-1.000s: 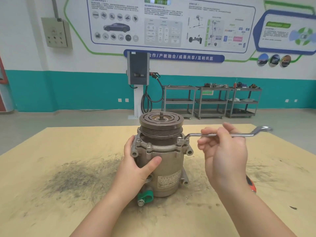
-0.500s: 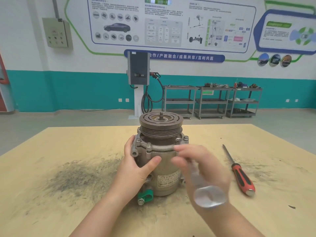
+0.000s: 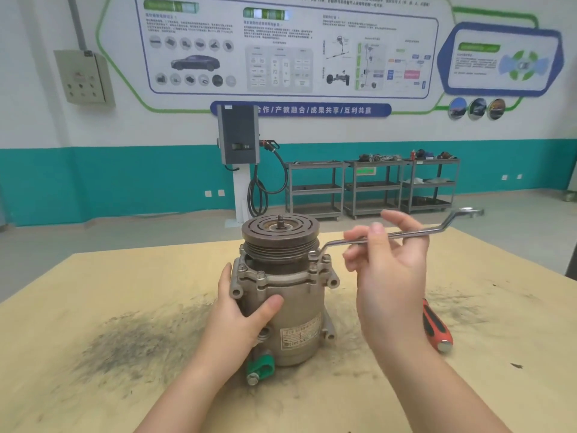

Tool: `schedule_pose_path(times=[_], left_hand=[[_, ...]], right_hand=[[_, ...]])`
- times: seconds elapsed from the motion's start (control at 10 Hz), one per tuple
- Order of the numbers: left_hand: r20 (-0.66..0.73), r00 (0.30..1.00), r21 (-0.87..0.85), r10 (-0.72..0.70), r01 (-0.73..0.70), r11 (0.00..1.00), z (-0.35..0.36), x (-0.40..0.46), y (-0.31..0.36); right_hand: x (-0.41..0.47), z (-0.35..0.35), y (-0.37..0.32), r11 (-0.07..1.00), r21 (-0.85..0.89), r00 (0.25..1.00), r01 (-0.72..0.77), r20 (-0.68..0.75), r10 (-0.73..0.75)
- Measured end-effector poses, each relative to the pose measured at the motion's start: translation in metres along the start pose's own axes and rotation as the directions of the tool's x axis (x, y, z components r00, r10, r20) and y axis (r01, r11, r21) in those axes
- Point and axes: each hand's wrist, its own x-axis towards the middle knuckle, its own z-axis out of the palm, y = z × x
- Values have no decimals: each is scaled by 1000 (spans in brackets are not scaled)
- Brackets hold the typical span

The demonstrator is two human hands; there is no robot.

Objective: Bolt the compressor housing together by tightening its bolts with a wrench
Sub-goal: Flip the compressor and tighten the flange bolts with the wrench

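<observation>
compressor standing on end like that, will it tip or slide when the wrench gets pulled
The compressor looks cast metal, so probably heavy for its size and slow to slide. Standing tall on one end, it could tip under a sideways pull high up, where the wrench sits; the left hand gripping its body probably counters that.

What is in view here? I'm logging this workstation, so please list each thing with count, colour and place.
compressor: 1, grey metal with a dark pulley on top, upright mid-table
wrench: 1, silver, one end on a bolt at the compressor's upper right flange
screwdriver: 1, red and black handle, on the table right of the compressor, partly behind the right hand
green clamp: 1, green, at the compressor's base, front left
table: 1, tan, dark smudges on the left
shelf carts: 3, grey, by the far wall
charging unit: 1, grey, on a white post
left hand: grips the compressor body
right hand: holds the wrench shaft
</observation>
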Motion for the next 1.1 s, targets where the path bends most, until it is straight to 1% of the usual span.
schedule_pose_path(times=[0.1,0.2,0.3,0.4,0.5,0.6,0.7,0.8,0.9,1.0,1.1], left_hand=[[-2,1000,-1,27,-27,1000,1,-1,3],[-16,1000,-12,26,-26,1000,1,-2,4],[-31,999,-20,40,-41,999,1,-2,3],[-38,998,-19,53,-54,998,2,-1,2],[-36,998,-9,52,-52,999,2,1,-2],[-18,998,-18,61,-61,998,1,0,-2],[-12,997,-11,77,-77,997,0,2,-6],[-29,991,93,130,-127,987,-1,-1,-10],[-4,978,335,207,-194,922,3,5,-11],[13,987,322,161,-156,934,4,7,-12],[-34,992,259,121,-108,960,3,3,-15]], right_hand=[[13,-9,5,922,249,949,-297,-25,313],[21,-15,10,819,364,886,-444,41,462],[31,-23,11,785,341,856,-517,183,484],[43,-30,12,773,267,811,-575,309,497],[51,-31,15,766,231,785,-600,354,509],[40,-30,22,852,250,874,-460,296,385],[7,-32,26,969,209,976,-135,199,93],[-24,-30,28,947,-45,917,318,266,-296],[-39,-10,35,760,-192,741,621,459,-489],[-38,26,40,592,-372,688,715,527,-499],[-34,52,38,448,-588,739,674,543,-398]])
